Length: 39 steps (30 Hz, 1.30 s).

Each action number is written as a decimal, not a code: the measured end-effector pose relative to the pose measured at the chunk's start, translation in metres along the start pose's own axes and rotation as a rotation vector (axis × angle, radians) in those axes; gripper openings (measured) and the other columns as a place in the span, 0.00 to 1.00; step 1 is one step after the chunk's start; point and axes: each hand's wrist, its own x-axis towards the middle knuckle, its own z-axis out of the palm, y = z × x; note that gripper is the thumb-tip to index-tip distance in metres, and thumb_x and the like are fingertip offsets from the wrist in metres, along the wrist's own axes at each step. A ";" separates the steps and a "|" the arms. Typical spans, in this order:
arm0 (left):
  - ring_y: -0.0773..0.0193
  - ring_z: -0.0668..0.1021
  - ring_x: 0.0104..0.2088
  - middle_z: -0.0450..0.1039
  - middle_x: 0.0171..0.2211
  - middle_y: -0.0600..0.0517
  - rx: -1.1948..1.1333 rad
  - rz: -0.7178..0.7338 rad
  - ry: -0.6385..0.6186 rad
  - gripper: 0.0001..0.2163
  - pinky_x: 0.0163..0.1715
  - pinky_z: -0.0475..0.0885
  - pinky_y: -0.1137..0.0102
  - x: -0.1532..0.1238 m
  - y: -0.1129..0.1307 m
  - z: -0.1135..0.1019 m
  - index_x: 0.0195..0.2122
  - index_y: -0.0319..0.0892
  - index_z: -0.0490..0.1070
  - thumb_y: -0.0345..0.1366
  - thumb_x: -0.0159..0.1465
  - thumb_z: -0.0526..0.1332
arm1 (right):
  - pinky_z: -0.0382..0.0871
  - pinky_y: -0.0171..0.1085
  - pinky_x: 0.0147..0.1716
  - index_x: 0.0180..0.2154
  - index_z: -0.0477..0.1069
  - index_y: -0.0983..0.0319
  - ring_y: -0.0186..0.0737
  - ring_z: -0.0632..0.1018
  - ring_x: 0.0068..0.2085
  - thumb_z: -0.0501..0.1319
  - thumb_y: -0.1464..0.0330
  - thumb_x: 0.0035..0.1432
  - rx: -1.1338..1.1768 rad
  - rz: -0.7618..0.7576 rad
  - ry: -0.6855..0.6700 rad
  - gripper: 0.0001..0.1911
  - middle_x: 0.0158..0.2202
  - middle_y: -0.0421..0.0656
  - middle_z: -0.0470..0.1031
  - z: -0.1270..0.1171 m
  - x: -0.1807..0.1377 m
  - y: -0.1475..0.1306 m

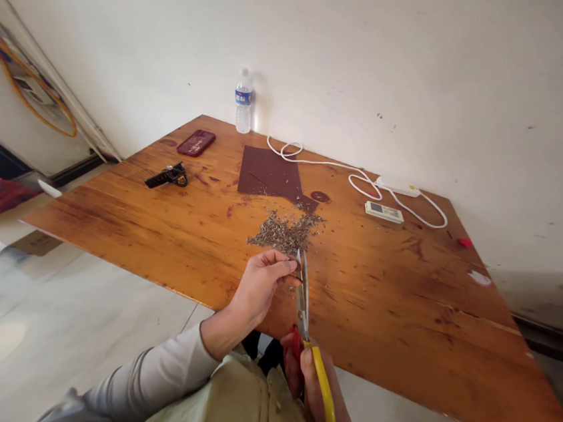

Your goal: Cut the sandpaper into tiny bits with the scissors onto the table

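Note:
My right hand (312, 375) grips a pair of scissors (303, 307) by its handles, one yellow and one red. The long metal blades point away from me and are slightly apart. Beside the blade tips, my left hand (264, 280) is closed in a pinch. Whatever lies between its fingertips is too small to name; a bit of something dark shows near the blades. Just beyond both hands, a loose heap of small brownish shreds (284, 230) is spread over the wooden table (377, 302). A dark maroon sheet (270, 171) lies flat behind the heap, with some shreds on its near edge.
At the back stands a water bottle (243, 103) against the wall. A maroon phone (197, 142) and a black strap-like object (168, 175) lie on the left. On the right are a white cable with a power strip (397, 185) and a pale remote control (385, 212).

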 end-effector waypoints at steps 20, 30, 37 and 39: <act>0.69 0.74 0.25 0.74 0.23 0.54 -0.011 -0.008 0.022 0.13 0.27 0.76 0.73 0.000 0.000 0.000 0.19 0.40 0.76 0.36 0.40 0.79 | 0.45 0.33 0.19 0.37 0.74 0.60 0.30 0.51 0.21 0.64 0.29 0.57 0.038 0.073 0.047 0.39 0.20 0.29 0.54 0.006 -0.006 -0.010; 0.69 0.74 0.25 0.74 0.24 0.55 0.008 0.014 0.001 0.15 0.28 0.77 0.72 0.001 -0.002 -0.002 0.20 0.40 0.75 0.38 0.42 0.81 | 0.52 0.35 0.21 0.40 0.76 0.60 0.35 0.58 0.21 0.61 0.29 0.58 -0.081 0.067 0.050 0.40 0.21 0.33 0.60 -0.002 0.000 0.004; 0.70 0.75 0.25 0.73 0.24 0.54 0.017 0.010 0.001 0.15 0.28 0.76 0.73 0.000 -0.001 -0.002 0.19 0.40 0.74 0.37 0.43 0.80 | 0.48 0.35 0.20 0.38 0.76 0.60 0.33 0.55 0.20 0.60 0.29 0.60 -0.085 0.013 0.051 0.39 0.21 0.32 0.57 0.001 0.000 0.000; 0.70 0.75 0.25 0.74 0.24 0.54 0.011 0.005 0.005 0.14 0.28 0.76 0.73 0.000 -0.001 -0.002 0.19 0.40 0.75 0.37 0.43 0.80 | 0.46 0.34 0.20 0.36 0.75 0.59 0.32 0.54 0.21 0.62 0.29 0.58 -0.039 0.035 0.067 0.39 0.21 0.31 0.56 0.004 -0.002 -0.004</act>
